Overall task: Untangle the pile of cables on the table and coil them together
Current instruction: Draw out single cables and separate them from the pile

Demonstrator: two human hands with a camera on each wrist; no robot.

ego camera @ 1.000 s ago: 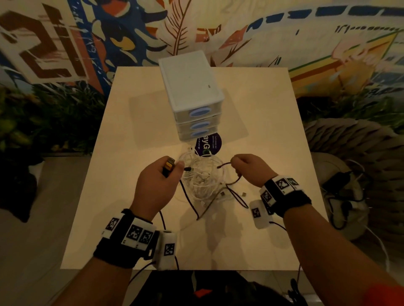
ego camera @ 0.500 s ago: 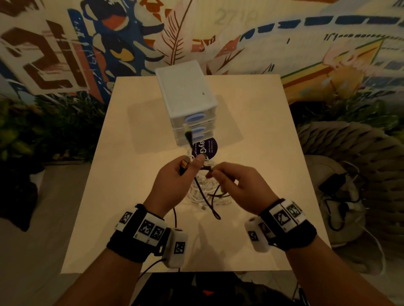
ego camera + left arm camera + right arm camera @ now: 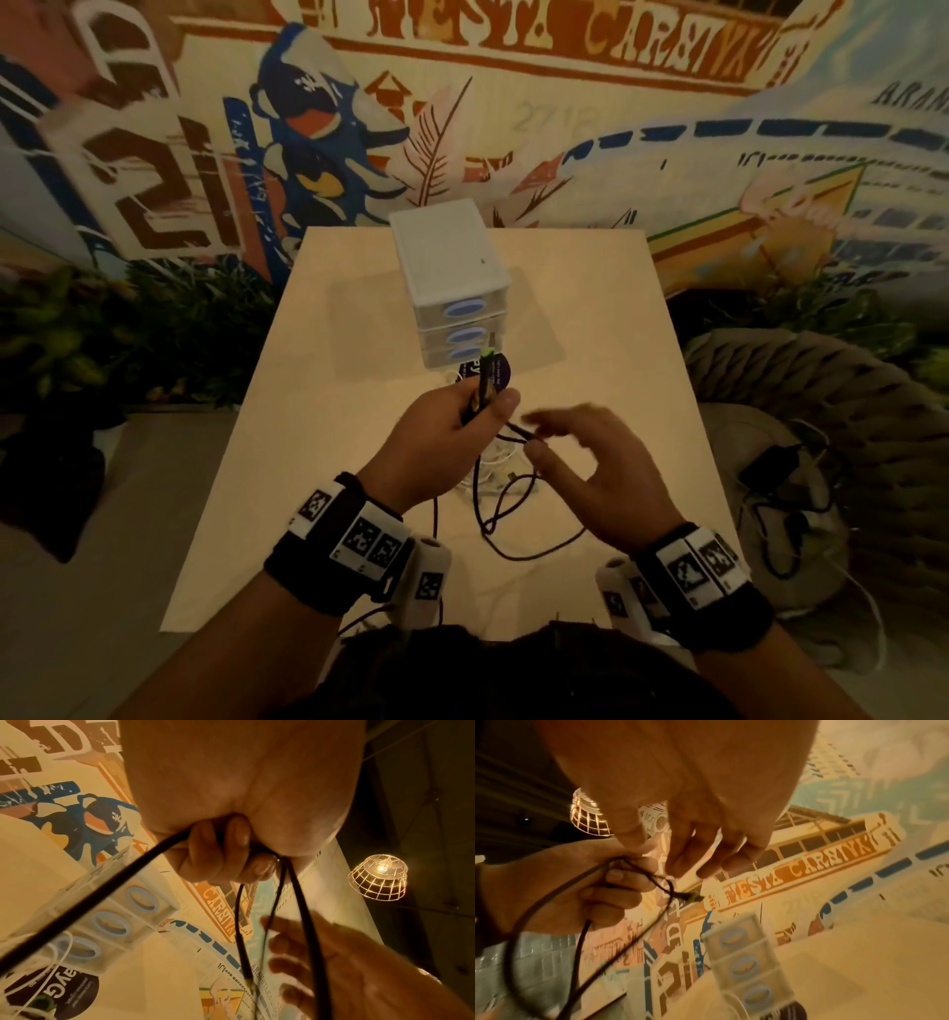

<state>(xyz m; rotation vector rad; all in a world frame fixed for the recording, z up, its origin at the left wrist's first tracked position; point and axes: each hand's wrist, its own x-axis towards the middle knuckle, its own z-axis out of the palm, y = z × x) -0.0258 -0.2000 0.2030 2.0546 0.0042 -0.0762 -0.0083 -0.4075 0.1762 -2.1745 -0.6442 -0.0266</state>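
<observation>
1 black cable (image 3: 482, 383) points away, upright; left hand (image 3: 441, 447) grips it.

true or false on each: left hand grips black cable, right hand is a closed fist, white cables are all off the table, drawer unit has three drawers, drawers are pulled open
1. The left hand grips the black cable. True; its fingers curl round it.
2. The right hand is a closed fist. False; its fingers are spread and loose beside the cable.
3. The white cables are all off the table. False; they lie in a pile on it, below the hands.
4. The drawer unit has three drawers. True; three blue oval handles are stacked on its front.
5. The drawers are pulled open. False; all three sit flush and closed.
</observation>
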